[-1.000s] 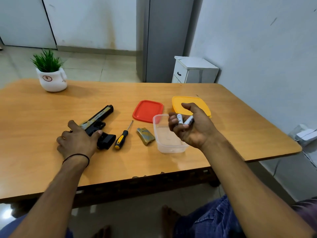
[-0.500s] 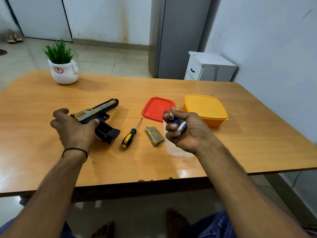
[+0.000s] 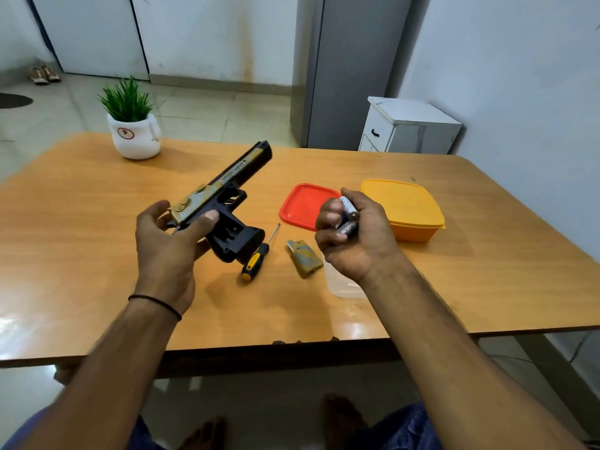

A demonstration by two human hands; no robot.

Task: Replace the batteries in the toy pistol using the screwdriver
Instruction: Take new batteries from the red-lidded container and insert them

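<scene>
Toy pistol above table, inside six o'clock edge.
Gripped by left hand; batteries clutched in right hand, beside lidded yellow box.

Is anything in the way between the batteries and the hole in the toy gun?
Nothing visible. The right hand grips the batteries, the left hand holds the toy gun, its handle open. The cover lies on the table, out of the way.

A person at a wooden bench holds a toy pistol and batteries.
The left grip holds the black-and-gold pistol tilted above the bench; the right grip curls round the batteries. A screwdriver and a small cover lie between them.
</scene>
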